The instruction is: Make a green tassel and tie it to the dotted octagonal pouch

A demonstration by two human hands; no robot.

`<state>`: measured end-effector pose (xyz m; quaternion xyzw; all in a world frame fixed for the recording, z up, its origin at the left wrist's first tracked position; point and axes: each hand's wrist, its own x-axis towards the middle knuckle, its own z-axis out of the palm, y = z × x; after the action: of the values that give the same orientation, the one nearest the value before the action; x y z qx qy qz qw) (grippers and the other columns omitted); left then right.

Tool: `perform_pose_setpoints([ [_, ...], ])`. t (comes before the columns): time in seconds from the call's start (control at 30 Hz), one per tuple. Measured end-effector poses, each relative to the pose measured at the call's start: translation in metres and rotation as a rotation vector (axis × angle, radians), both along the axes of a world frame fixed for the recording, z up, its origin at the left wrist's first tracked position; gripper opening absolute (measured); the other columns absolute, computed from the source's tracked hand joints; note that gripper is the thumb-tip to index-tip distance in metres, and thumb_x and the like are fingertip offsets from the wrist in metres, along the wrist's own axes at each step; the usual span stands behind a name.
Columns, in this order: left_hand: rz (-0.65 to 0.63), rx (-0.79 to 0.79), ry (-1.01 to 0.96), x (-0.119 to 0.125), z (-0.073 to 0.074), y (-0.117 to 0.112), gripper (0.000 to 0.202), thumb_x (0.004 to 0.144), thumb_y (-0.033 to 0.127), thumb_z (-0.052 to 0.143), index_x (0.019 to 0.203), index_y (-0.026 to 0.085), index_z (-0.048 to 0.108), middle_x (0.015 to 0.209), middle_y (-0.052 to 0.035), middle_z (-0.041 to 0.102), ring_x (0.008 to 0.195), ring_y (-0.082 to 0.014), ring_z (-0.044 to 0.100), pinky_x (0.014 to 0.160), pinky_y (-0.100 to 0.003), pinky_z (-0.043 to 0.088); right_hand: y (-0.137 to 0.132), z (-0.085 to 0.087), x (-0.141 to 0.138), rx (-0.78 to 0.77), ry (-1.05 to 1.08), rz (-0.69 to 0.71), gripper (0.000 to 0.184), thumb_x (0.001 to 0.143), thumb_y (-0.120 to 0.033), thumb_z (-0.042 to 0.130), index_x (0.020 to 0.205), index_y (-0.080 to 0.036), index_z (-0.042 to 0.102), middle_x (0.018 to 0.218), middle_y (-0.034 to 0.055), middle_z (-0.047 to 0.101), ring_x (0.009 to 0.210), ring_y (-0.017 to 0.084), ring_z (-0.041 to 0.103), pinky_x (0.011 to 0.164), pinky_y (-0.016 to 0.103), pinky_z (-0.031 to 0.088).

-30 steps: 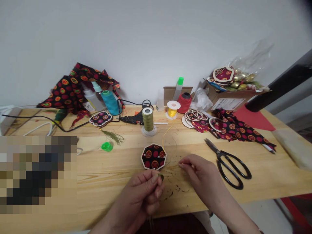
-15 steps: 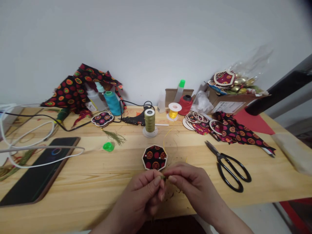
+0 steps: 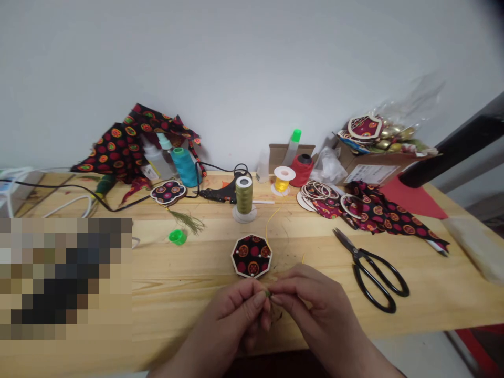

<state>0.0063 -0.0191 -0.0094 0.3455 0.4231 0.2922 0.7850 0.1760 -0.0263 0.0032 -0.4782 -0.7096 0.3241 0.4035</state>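
Note:
Both hands meet near the table's front edge, fingertips almost touching. My left hand is closed in a pinch on a small tuft of green thread, most of which its fingers hide. From the other side my right hand pinches at the same tuft with thumb and forefinger. Just beyond them lies an octagonal fabric-covered piece with a pale rim, white beads and a yellow cord. An olive thread spool stands farther back.
Black-handled scissors lie open at right. A green cap and a flower-shaped piece with a tassel are at left. Behind stand a glue gun, a blue thread cone, a yellow spool and a cardboard box.
The whole view has shifted slightly. My hands stay together at the green thread, with small finger movements. A pixelated patch now covers the lower left, where the phone was.

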Motion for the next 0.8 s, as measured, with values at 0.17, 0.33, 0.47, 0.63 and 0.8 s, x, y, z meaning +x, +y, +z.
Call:
perform_pose_setpoints([
  [0.17, -0.038, 0.05, 0.091, -0.0004, -0.0009, 0.0012, 0.031, 0.085, 0.041, 0.059, 0.066, 0.017, 0.056, 0.056, 0.006, 0.047, 0.046, -0.0067, 0.032, 0.043, -0.019, 0.024, 0.0006, 0.0029, 0.0025, 0.18, -0.212, 0.073, 0.019, 0.085, -0.005, 0.053, 0.076, -0.017, 0.065, 0.074, 0.0032, 0.066, 0.07, 0.016, 0.056, 0.062, 0.027, 0.042],
  [0.33, -0.074, 0.056, 0.142, -0.0016, -0.0018, 0.0021, 0.031, 0.087, 0.041, 0.057, 0.067, 0.017, 0.057, 0.053, 0.0077, 0.041, 0.046, -0.0071, 0.03, 0.043, -0.019, 0.022, 0.0015, 0.0092, 0.0032, 0.174, -0.307, 0.136, 0.018, 0.084, -0.004, 0.05, 0.073, -0.018, 0.056, 0.077, 0.0018, 0.062, 0.074, 0.016, 0.052, 0.066, 0.028, 0.039],
  [0.47, -0.054, 0.014, 0.11, -0.0013, -0.0002, 0.0018, 0.028, 0.083, 0.043, 0.061, 0.071, 0.018, 0.06, 0.052, 0.0089, 0.038, 0.046, -0.0072, 0.027, 0.042, -0.019, 0.022, 0.002, 0.0096, 0.0041, 0.178, -0.303, 0.12, 0.018, 0.084, -0.005, 0.049, 0.074, -0.018, 0.054, 0.075, 0.0012, 0.061, 0.074, 0.016, 0.052, 0.066, 0.028, 0.039],
  [0.63, -0.015, 0.024, 0.202, 0.0001, 0.0048, 0.0023, 0.03, 0.078, 0.047, 0.064, 0.074, 0.018, 0.063, 0.05, 0.0096, 0.037, 0.046, -0.0073, 0.028, 0.043, -0.019, 0.022, 0.0016, 0.0075, 0.0056, 0.192, -0.342, 0.114, 0.014, 0.086, -0.007, 0.049, 0.079, -0.018, 0.056, 0.078, 0.0024, 0.062, 0.075, 0.017, 0.052, 0.065, 0.029, 0.039],
  [0.8, -0.028, 0.066, 0.285, 0.0009, 0.0051, 0.0028, 0.031, 0.08, 0.048, 0.062, 0.075, 0.017, 0.064, 0.052, 0.0079, 0.04, 0.048, -0.0082, 0.03, 0.044, -0.02, 0.022, 0.0026, 0.0083, 0.007, 0.188, -0.397, 0.128, 0.014, 0.088, -0.008, 0.048, 0.081, -0.018, 0.056, 0.081, 0.0035, 0.062, 0.076, 0.018, 0.052, 0.067, 0.031, 0.04],
])
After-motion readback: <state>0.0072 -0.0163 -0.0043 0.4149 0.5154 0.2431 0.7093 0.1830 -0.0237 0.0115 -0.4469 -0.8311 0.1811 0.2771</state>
